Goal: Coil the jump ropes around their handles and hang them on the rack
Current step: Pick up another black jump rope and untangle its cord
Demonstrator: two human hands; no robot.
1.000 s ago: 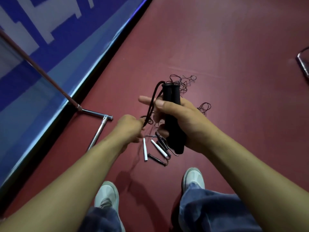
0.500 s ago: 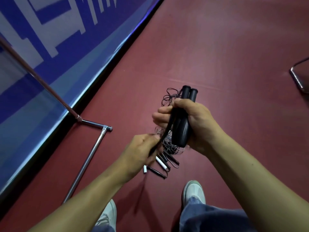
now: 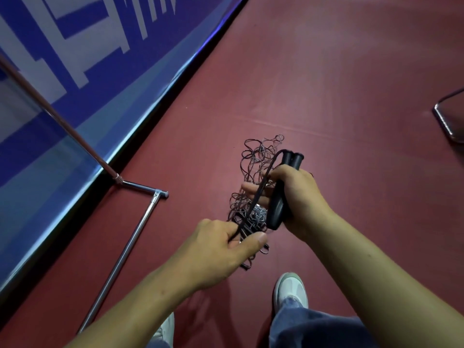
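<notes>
At centre frame, above the red floor [image 3: 326,71]: right hand [image 3: 298,197] clenched round the paired black handles [image 3: 283,187], now tilted with caps toward one o'clock rather than upright as a second ago. Left hand [image 3: 221,247], lower than before at seven o'clock of the handles, pinching the taut black rope [image 3: 261,194]. Probably mid-wrap. Tangled spare ropes [image 3: 253,162] on the floor beneath; rack [image 3: 135,229] at nine o'clock.

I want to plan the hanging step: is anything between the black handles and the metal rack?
Nothing visible stands between. The right hand holds the black handles, the left hand pinches the cord, and only bare red floor separates them from the rack.
</notes>
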